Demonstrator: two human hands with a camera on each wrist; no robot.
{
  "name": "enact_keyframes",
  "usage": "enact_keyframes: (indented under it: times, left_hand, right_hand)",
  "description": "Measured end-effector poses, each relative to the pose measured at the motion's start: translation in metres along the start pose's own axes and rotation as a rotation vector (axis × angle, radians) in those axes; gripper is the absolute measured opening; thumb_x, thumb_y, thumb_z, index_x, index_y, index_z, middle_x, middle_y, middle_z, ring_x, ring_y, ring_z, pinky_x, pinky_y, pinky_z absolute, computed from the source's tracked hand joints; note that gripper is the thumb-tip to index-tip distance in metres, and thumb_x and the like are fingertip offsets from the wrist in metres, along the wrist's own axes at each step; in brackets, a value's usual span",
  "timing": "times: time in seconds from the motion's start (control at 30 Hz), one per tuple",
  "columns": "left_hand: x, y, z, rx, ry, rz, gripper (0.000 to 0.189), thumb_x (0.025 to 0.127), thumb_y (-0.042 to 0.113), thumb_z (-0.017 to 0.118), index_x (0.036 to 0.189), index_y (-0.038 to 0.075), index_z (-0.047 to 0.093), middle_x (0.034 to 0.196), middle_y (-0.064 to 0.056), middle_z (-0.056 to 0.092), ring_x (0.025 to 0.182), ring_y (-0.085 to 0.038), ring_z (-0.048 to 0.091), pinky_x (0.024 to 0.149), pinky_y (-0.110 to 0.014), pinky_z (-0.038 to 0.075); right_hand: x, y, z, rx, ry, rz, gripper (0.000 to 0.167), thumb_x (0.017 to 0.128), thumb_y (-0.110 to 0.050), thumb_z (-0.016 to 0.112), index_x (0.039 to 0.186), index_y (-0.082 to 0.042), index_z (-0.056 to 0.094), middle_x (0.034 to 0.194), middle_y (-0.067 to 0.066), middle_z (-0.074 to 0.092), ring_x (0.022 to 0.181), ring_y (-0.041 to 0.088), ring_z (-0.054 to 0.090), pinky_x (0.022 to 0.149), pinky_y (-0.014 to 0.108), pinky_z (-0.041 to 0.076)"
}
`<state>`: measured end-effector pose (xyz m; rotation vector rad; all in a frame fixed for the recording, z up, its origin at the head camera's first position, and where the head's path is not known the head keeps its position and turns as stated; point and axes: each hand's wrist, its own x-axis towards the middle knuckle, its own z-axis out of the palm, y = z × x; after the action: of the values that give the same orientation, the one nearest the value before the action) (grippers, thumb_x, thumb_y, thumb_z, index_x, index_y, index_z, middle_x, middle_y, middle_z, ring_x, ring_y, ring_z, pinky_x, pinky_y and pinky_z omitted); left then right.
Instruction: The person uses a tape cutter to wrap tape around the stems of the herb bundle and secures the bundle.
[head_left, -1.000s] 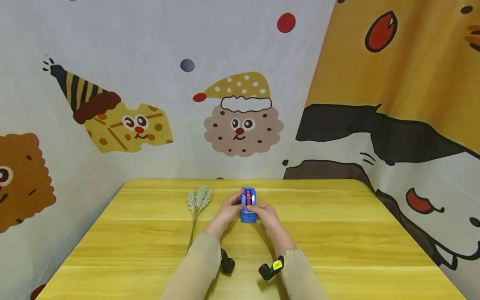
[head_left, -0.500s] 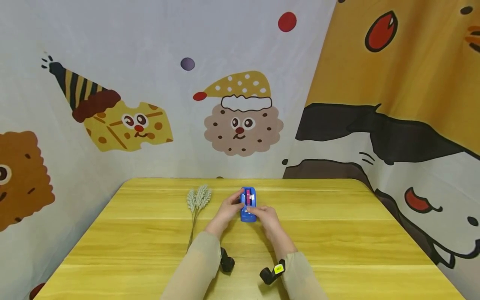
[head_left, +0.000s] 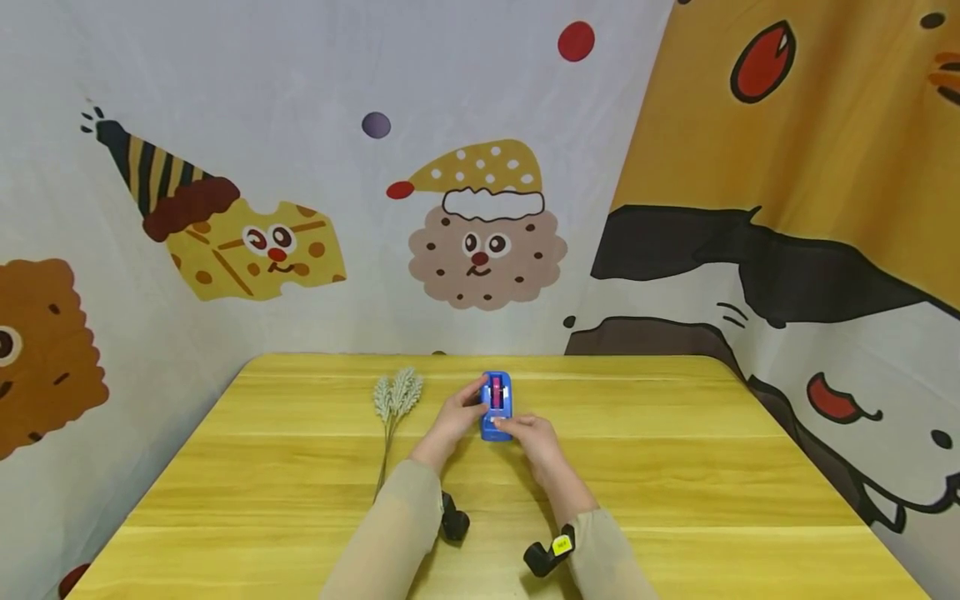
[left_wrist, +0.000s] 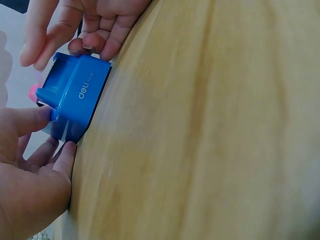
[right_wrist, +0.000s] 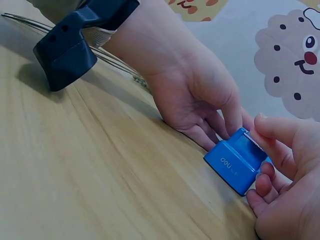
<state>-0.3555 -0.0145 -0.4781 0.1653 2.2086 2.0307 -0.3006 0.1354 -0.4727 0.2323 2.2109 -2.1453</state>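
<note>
A blue tape dispenser (head_left: 496,432) with a pink roll core (head_left: 497,392) stands on the table, its long side pointing away from me. In the left wrist view the dispenser (left_wrist: 82,97) shows its lettered front and a serrated cutter (left_wrist: 49,75). My left hand (head_left: 450,422) grips the dispenser's left side, thumb up by the cutter and fingers low along its wall. At the front end, my right hand (head_left: 536,435) has thumb and index finger pinched together by the teeth on the end of the clear tape, which barely shows; its other fingers curl beside the dispenser (right_wrist: 232,167).
Grey-green dried sprigs (head_left: 401,393) on thin stems lie on the wooden table (head_left: 675,467), left of my left forearm. A black wrist camera (head_left: 454,521) is on the left wrist, another camera (head_left: 543,557) on the right. A cartoon-printed cloth (head_left: 300,100) hangs behind the table.
My right fingertips have shifted slightly toward me along the dispenser's front end. The left hand keeps its grip, and the dispenser stays in place apart from a small view shift.
</note>
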Motion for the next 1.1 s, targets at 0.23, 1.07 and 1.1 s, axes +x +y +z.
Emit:
enact_keyframes:
  times: [0.23, 1.07, 1.1]
  left_hand:
    - [0.0, 0.001, 0.0, -0.019, 0.004, 0.01, 0.052, 0.094, 0.002, 0.057, 0.142, 0.021, 0.051, 0.141, -0.022, 0.047, 0.132, -0.038, 0.04, 0.109, -0.051, 0.029]
    - [-0.001, 0.002, -0.001, -0.031, 0.001, 0.011, 0.052, 0.093, 0.003, 0.059, 0.142, 0.019, 0.051, 0.142, -0.023, 0.046, 0.132, -0.039, 0.041, 0.109, -0.055, 0.026]
    - [-0.001, 0.002, -0.001, -0.028, 0.0, 0.012, 0.052, 0.093, 0.003, 0.059, 0.142, 0.019, 0.051, 0.142, -0.023, 0.046, 0.132, -0.039, 0.041, 0.109, -0.055, 0.026]
  right_hand:
    - [-0.003, 0.001, -0.001, -0.024, 0.015, -0.022, 0.04, 0.081, -0.02, 0.077, 0.105, 0.011, 0.066, 0.106, 0.016, 0.064, 0.105, 0.031, 0.05, 0.099, 0.054, 0.033]
    - [-0.021, 0.004, -0.006, -0.074, -0.033, -0.011, 0.031, 0.083, -0.018, 0.074, 0.099, 0.008, 0.067, 0.102, 0.013, 0.062, 0.103, 0.03, 0.05, 0.097, 0.055, 0.035]
    - [-0.022, 0.004, -0.005, -0.076, -0.033, -0.008, 0.031, 0.083, -0.019, 0.074, 0.098, 0.008, 0.068, 0.102, 0.013, 0.062, 0.103, 0.03, 0.05, 0.097, 0.055, 0.034]
